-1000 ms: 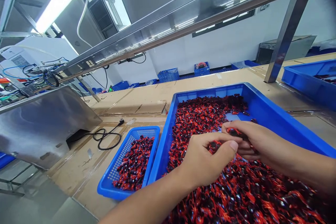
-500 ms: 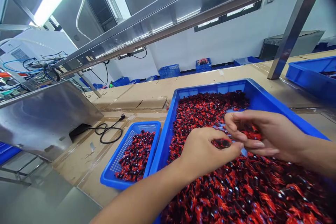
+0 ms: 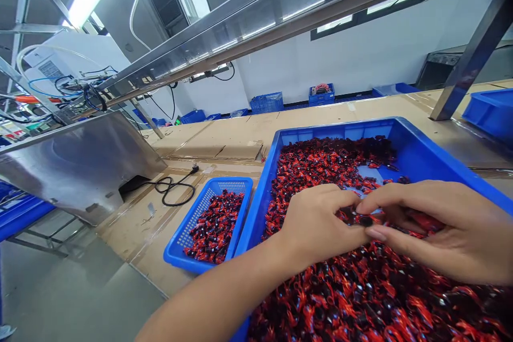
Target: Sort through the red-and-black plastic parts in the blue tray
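Risks first, going left to right. Power cord (image 3: 174, 191) lies loose and coiled on the bench (image 3: 224, 141), well left of the hands, plug end free; an elbow swing that way could snag it. Small basket (image 3: 208, 223) sits just left of the left forearm and near the bench's front edge, touching or nearly touching the big tray (image 3: 420, 152); a nudge from that forearm could tip or slide it and spill its load.

Left hand (image 3: 320, 224) is curled, thumb and fingertips pinching one small red-and-black piece (image 3: 352, 217) above the heap (image 3: 360, 288). Right hand (image 3: 441, 230) meets it fingertip to fingertip, fingers loosely bent, pinching the same piece or one beside it; can't tell which. Pieces are small and look glossy with loose red tails, so my read is they tangle: lifting one may drag neighbours out, or it slips and vanishes back into the heap. Heap stands high at the near end of the tray, under both hands, so spill over the near rim looks possible.

Writing: none readable. No brand or label on tray, basket or pieces.
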The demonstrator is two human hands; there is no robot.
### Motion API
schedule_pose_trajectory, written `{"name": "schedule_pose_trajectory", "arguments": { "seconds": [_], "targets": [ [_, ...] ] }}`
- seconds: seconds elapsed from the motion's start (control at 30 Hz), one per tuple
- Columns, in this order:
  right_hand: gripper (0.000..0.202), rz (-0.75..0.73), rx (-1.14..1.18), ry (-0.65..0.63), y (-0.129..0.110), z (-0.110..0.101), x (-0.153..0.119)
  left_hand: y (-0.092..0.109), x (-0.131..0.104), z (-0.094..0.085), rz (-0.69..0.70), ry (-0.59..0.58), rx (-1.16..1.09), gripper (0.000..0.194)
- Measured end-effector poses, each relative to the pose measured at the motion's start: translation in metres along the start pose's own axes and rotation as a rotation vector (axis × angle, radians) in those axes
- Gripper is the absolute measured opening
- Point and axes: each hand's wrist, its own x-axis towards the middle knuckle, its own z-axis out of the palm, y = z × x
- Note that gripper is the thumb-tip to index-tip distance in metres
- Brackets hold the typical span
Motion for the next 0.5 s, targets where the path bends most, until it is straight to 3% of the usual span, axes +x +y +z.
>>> {"name": "schedule_pose_trajectory", "arguments": {
  "seconds": [0.1, 0.2, 0.27, 0.33, 0.43, 0.5],
  "targets": [
    [0.013, -0.095, -0.02, 0.006, -0.003, -0.001, -0.001, 0.005, 0.0, -0.004, -0.061, -0.02, -0.135, 0.012],
    [0.011, -0.033, 0.054, 0.079, -0.004, -0.002, 0.001, 0.008, 0.0, -0.005, -0.211, -0.038, -0.314, 0.012],
    [0.009, 0.147, 0.276, 0.149, 0.001, -0.004, 0.004, 0.009, 0.001, -0.005, -0.313, -0.057, -0.406, 0.022],
    [0.024, 0.403, 0.658, 0.171, 0.009, -0.006, 0.01, 0.009, 0.002, -0.005, -0.369, -0.069, -0.447, 0.031],
    [0.039, 0.711, 1.145, 0.033, 0.02, -0.011, 0.018, 0.011, 0.003, -0.005, -0.389, -0.075, -0.433, 0.034],
    [0.044, 0.826, 1.18, -0.062, 0.022, -0.011, 0.02, 0.012, 0.002, -0.004, -0.386, -0.077, -0.406, 0.032]
  ]
}}
